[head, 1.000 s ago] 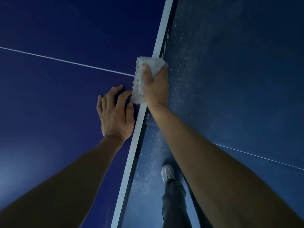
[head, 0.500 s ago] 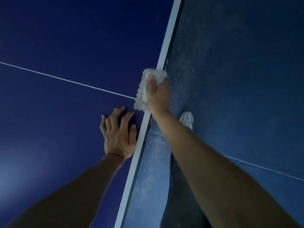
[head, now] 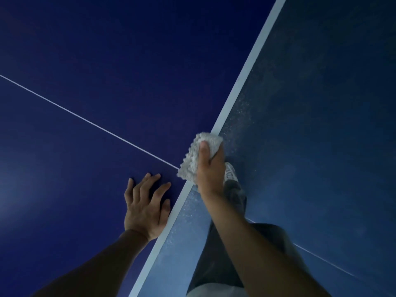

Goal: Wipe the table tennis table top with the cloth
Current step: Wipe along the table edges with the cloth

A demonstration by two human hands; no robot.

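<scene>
The dark blue table tennis table top [head: 107,71] fills the left of the view, with a thin white centre line [head: 85,120] and a white band along its edge [head: 246,78]. A white fluffy cloth [head: 192,159] lies folded over that edge. My right hand [head: 211,168] is shut on the cloth, thumb on top, pressing it against the edge. My left hand [head: 145,206] rests flat on the table top beside the edge, fingers spread, just below and left of the cloth.
Right of the edge is a dusty blue floor [head: 321,125] with a thin white line [head: 325,260]. My leg in dark trousers [head: 225,243] and a white shoe [head: 231,174] are beneath my right arm.
My right hand and the cloth have slid along the edge toward me, past the centre line's end. My left hand has shifted back too. My leg has stepped forward under the right arm.
</scene>
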